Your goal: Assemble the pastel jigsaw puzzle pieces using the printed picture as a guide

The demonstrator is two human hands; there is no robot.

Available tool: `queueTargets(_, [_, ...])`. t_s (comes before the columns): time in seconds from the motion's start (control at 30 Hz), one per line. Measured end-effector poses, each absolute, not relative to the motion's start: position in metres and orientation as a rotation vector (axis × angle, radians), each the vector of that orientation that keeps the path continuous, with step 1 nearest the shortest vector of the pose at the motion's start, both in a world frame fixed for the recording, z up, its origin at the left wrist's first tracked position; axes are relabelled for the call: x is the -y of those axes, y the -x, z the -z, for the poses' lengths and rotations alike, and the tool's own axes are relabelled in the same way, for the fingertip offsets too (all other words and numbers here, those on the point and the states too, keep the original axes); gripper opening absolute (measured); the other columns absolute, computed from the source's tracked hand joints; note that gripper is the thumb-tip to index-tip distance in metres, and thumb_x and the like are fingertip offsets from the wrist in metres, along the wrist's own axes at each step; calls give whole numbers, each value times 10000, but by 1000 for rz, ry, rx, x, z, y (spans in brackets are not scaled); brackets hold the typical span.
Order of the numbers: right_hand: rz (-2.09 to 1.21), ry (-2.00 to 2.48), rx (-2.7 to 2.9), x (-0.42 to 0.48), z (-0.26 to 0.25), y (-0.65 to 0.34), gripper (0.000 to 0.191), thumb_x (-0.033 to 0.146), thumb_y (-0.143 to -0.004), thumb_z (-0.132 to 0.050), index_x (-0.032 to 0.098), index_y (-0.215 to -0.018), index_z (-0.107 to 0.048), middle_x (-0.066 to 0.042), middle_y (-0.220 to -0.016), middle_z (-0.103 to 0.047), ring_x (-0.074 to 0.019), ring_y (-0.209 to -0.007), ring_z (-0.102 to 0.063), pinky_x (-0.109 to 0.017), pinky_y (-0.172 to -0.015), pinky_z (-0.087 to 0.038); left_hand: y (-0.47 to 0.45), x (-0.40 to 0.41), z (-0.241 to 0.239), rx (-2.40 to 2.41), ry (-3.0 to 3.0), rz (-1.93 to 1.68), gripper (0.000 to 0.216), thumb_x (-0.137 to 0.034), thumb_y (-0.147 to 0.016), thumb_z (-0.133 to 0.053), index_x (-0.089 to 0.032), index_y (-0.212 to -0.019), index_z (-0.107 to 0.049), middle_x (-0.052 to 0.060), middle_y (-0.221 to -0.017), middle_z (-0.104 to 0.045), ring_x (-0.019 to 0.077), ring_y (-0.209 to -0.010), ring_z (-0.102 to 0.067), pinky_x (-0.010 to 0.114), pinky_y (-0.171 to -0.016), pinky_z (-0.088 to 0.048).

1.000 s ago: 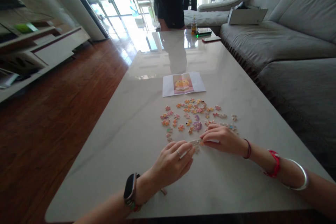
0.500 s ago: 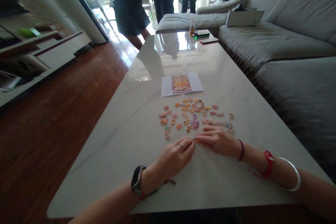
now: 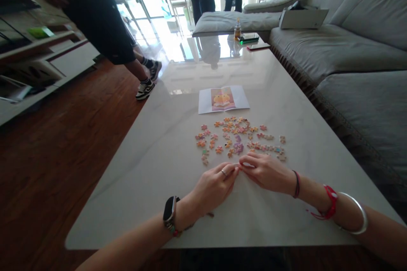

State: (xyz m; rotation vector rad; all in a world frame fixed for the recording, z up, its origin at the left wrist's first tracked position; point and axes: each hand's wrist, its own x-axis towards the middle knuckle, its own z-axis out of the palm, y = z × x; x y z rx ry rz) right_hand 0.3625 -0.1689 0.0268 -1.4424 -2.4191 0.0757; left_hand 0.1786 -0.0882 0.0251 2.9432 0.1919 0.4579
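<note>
My left hand (image 3: 218, 182) and my right hand (image 3: 265, 171) meet fingertip to fingertip above the white table, near its front half. Both are closed in a pinch around a small, pale puzzle piece (image 3: 237, 164), mostly covered by the fingers. Just beyond them lie many loose puzzle pieces (image 3: 235, 127) in orange, pink and cream. A purple cluster of pieces (image 3: 238, 147) sits in the middle of the spread. Behind the pieces a creased paper sheet (image 3: 241, 96) lies flat, with a picture of a yellow-orange figure on pink.
A small bottle (image 3: 237, 30), a phone (image 3: 249, 39) and a flat red-edged item (image 3: 258, 46) stand at the far end of the glossy table (image 3: 152, 144). A grey sofa (image 3: 359, 89) runs along the right. A person (image 3: 98, 25) walks at the left; others stand behind.
The walking person has moved left and nearer along the table. My view has shifted slightly. My hands stay together, the right fingers now more bent over the piece.
</note>
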Motion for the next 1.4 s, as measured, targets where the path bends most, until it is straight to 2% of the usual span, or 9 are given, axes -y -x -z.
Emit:
queueTargets(0.2, [-226,1431,2067,172,-31,-376,255,161,-834,-395,175,-1041,-543,-86,-994,-546,-145,-890,-531,-275,-767,-468,-178,82,-25,-224,-2832,-431,289,-179,-843,-355,-177,-1101,-484,52,-927,-566,136,-885,-545,257,-746,-493])
queueTargets(0.33, [-109,1508,1813,169,-44,-397,205,185,-824,-432,193,-967,-578,-74,-949,-571,-149,-854,-552,-296,-796,-457,-178,79,-24,-293,-2624,-569,297,-138,-840,-338,-140,-1107,-469,64,-883,-566,110,-800,-544,234,-719,-477])
queueTargets(0.43, [-129,1537,1915,165,-52,-408,186,199,-828,-430,185,-894,-603,-69,-910,-589,-145,-809,-564,-297,-789,-455,-182,69,-32,-293,-2512,-685,276,-113,-830,-340,-139,-1050,-504,57,-834,-558,99,-754,-528,223,-696,-462])
queueTargets(0.6, [-324,1574,2205,155,-49,-409,155,202,-810,-466,168,-840,-614,-72,-849,-588,-142,-749,-563,-263,-681,-460,-192,26,-54,-527,-2521,-787,202,-155,-813,-394,-169,-888,-581,25,-775,-554,88,-679,-514,212,-656,-441])
queueTargets(0.77, [-302,1632,2134,149,-31,-405,115,222,-786,-512,160,-806,-607,-74,-843,-557,-138,-739,-536,-275,-690,-445,-189,-2,-49,-847,-2524,-1063,195,-208,-817,-404,-161,-867,-586,9,-730,-549,67,-570,-482,182,-566,-422])
queueTargets(1.0, [-330,1578,2089,150,-21,-407,132,194,-806,-475,151,-724,-568,-68,-808,-550,-144,-776,-517,-274,-701,-432,-178,4,-35,-700,-2858,-1009,200,-203,-819,-405,-186,-921,-576,16,-778,-592,70,-595,-525,179,-596,-424])
queueTargets(1.2, [-323,1565,2075,153,-33,-410,143,185,-829,-431,151,-781,-561,-52,-742,-562,-133,-704,-522,-252,-653,-437,-180,6,-35,-647,-2929,-967,207,-202,-827,-396,-188,-947,-564,20,-781,-600,82,-624,-549,185,-615,-430])
queueTargets(1.3, [-348,1542,2056,154,-37,-414,164,206,-838,-420,153,-873,-572,-63,-801,-569,-121,-702,-530,-236,-634,-442,-180,7,-33,-651,-2941,-938,210,-214,-833,-384,-184,-938,-564,19,-748,-594,86,-625,-553,187,-619,-432])
queueTargets(1.4, [-370,1535,2071,155,-38,-414,188,295,-796,-504,158,-903,-577,-74,-870,-562,-125,-727,-534,-251,-663,-446,-180,7,-33,-681,-2944,-919,216,-219,-838,-370,-180,-921,-566,14,-711,-585,82,-605,-547,181,-600,-425])
